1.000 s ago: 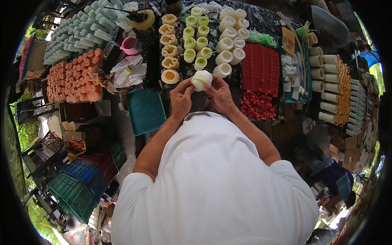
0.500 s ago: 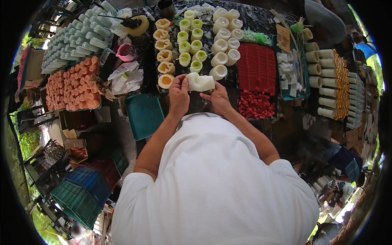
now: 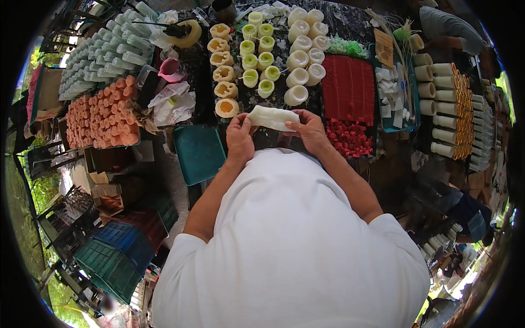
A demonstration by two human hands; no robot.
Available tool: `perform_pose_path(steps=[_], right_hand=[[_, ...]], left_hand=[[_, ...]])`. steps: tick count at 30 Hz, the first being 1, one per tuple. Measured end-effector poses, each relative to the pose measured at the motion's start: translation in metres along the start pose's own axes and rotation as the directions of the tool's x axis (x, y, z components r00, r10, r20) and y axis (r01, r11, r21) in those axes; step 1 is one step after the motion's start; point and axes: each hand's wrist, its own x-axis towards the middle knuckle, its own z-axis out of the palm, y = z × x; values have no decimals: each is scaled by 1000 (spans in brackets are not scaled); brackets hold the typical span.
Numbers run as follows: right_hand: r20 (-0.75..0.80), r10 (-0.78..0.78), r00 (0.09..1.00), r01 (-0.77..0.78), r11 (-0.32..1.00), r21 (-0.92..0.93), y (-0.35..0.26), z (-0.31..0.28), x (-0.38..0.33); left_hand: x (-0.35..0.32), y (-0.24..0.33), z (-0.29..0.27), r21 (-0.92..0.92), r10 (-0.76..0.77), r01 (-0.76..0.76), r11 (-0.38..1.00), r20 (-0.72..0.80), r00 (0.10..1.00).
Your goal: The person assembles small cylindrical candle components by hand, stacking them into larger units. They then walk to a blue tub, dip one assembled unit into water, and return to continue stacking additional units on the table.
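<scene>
A soft, off-white strip of what looks like wax (image 3: 272, 116) stretches between my two hands in front of my chest. My left hand (image 3: 240, 141) pinches its left end with thumb and fingers. At the other end my right hand (image 3: 310, 132) grips it, thumb on top and fingers underneath. Just beyond the strip stand rows of hollow wax cups: yellow-orange cups (image 3: 226, 107) with wavy rims, pale cups with green insides (image 3: 266, 88), and cream-white cups (image 3: 296, 96). The cups are not touched by either hand.
Right of the cups lies a red slab (image 3: 348, 87) with red chunks (image 3: 349, 138) before it. A green tray (image 3: 199, 154) sits low on the left, near orange pieces (image 3: 104, 115) and stacked crates (image 3: 109, 262). White cylinders (image 3: 445, 123) line the right side. A person (image 3: 451, 27) shows at upper right.
The strip, which was curled and notched, is now drawn out longer and flatter. My right hand has moved right, away from my left, and its fingers have closed around the strip's end.
</scene>
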Motion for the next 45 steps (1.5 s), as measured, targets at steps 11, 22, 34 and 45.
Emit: perform_pose_path(steps=[11, 22, 34, 45], right_hand=[[217, -85, 972, 181, 863, -473, -18, 16, -8], [555, -320, 768, 519, -196, -832, -23, 23, -23], [369, -189, 910, 213, 977, -23, -44, 34, -26], [256, -638, 726, 519, 753, 404, -140, 21, -59]], left_hand=[[-1, 83, 36, 803, -255, -397, 444, 539, 803], [-14, 92, 46, 856, -135, -187, 482, 283, 949], [-36, 100, 49, 791, 322, -611, 18, 574, 753], [-11, 75, -31, -163, -62, 127, 978, 356, 932]])
